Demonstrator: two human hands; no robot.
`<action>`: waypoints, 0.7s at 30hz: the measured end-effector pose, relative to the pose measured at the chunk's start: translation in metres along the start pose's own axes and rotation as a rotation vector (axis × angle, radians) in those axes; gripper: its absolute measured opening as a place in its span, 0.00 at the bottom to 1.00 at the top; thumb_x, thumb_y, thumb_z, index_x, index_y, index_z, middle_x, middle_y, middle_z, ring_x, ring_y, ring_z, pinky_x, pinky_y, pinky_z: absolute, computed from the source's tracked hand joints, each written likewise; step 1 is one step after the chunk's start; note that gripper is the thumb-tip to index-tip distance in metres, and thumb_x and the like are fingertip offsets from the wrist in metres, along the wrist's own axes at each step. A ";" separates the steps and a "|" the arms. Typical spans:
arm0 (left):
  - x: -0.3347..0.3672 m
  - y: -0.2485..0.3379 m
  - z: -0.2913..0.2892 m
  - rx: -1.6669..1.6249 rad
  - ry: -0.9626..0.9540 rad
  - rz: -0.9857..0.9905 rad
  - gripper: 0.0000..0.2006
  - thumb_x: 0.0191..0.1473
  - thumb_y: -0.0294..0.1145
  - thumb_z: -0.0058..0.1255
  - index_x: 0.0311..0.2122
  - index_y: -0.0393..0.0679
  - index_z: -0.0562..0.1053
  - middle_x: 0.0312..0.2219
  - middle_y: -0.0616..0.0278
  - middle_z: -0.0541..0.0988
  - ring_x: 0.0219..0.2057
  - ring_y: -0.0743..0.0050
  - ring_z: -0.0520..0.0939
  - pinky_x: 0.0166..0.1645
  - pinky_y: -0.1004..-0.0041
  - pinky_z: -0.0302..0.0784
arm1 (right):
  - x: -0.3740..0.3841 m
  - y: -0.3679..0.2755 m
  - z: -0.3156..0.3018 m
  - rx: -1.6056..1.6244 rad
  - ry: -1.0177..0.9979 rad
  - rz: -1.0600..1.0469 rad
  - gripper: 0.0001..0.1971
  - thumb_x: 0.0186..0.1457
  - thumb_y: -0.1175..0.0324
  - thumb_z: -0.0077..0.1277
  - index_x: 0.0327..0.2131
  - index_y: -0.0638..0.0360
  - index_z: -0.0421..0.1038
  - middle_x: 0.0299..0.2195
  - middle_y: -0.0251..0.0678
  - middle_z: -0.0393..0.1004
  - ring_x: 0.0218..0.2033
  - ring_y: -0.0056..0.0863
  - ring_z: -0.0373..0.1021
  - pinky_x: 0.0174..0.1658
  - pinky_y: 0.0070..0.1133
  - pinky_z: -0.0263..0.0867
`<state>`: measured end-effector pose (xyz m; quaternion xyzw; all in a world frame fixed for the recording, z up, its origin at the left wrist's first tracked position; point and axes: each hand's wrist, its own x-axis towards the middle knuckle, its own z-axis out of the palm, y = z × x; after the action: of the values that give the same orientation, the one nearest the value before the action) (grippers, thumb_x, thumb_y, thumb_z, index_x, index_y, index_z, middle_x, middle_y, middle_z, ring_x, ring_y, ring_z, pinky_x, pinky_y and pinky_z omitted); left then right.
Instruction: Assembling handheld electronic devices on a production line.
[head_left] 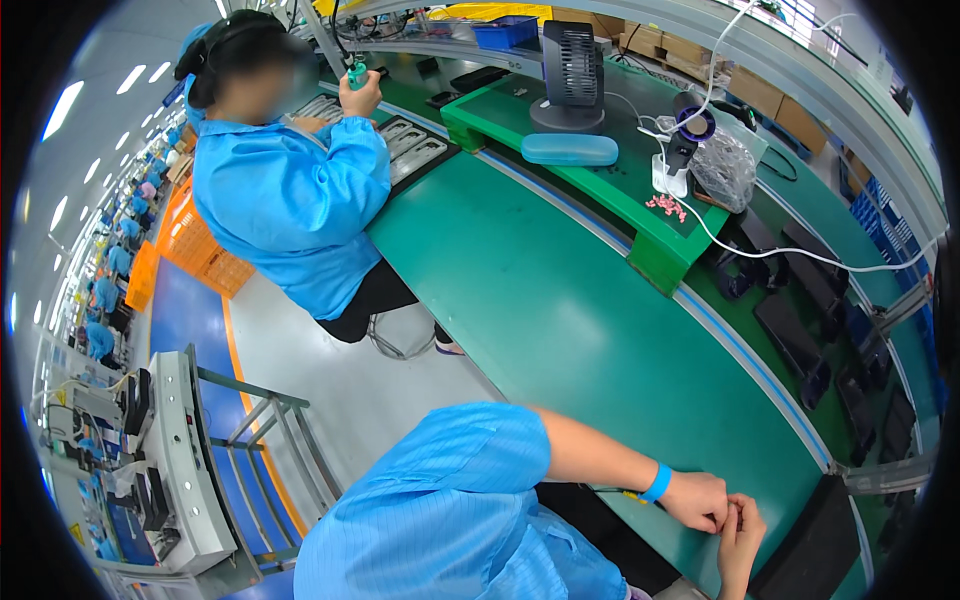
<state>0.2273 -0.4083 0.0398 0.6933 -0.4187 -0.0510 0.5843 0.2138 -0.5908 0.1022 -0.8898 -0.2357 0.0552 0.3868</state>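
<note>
My left hand reaches in from the lower left, with a light blue band around the wrist. Its fingers are curled closed. My right hand comes up from the lower edge with thumb and fingers pinched together. The two hands touch at the fingertips, low over the green tabletop. Whatever lies between the fingers is too small or hidden to make out. A dark flat block sits just right of my right hand.
A green raised shelf carries a black fan, a blue case, a small pile of pink pieces and a clear plastic bag. Dark parts lie beyond the rail. A co-worker at far left holds a green tool.
</note>
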 end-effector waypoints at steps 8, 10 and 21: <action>0.001 -0.001 0.001 -0.220 0.111 -0.044 0.05 0.49 0.27 0.56 0.25 0.39 0.78 0.17 0.57 0.77 0.18 0.62 0.76 0.25 0.66 0.70 | 0.005 -0.009 -0.016 -0.167 -0.138 0.110 0.11 0.65 0.69 0.48 0.48 0.59 0.75 0.41 0.50 0.79 0.41 0.44 0.77 0.44 0.32 0.71; 0.004 0.000 -0.001 -0.313 0.137 -0.074 0.05 0.50 0.27 0.57 0.26 0.38 0.78 0.18 0.59 0.78 0.19 0.66 0.77 0.26 0.68 0.71 | 0.003 -0.001 -0.018 -0.147 -0.086 0.071 0.11 0.65 0.69 0.48 0.47 0.60 0.75 0.40 0.49 0.79 0.40 0.43 0.77 0.44 0.31 0.71; 0.009 -0.012 0.004 -0.553 0.180 -0.216 0.06 0.53 0.29 0.58 0.33 0.37 0.77 0.25 0.61 0.82 0.26 0.75 0.81 0.31 0.73 0.76 | 0.005 0.003 -0.017 -0.150 -0.053 0.056 0.15 0.62 0.66 0.55 0.48 0.64 0.73 0.39 0.49 0.79 0.39 0.41 0.78 0.42 0.29 0.72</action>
<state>0.2367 -0.4176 0.0315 0.5502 -0.2593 -0.1631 0.7768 0.2241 -0.6016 0.1118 -0.9207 -0.2245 0.0715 0.3111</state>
